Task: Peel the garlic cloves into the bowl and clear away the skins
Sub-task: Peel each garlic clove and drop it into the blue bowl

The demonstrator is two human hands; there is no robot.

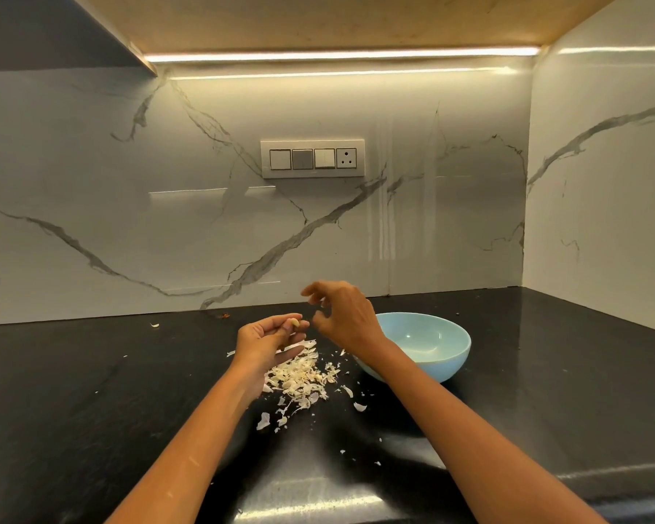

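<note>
left hand (267, 338): your fingers pinch a garlic clove (295, 322), held up over the skins so scraps drop on the pile

right hand (343, 315): fingers loosely curled, grasping nothing I can make out, hovering just beside the clove, probably mid-flick of a skin

bowl (449, 363): light blue, toward the desk's (91, 391) right side, looks empty from here, close so peeled cloves drop straight in

skins (299, 378): heaped mid-desk beside the bowl, not cleared yet
</note>
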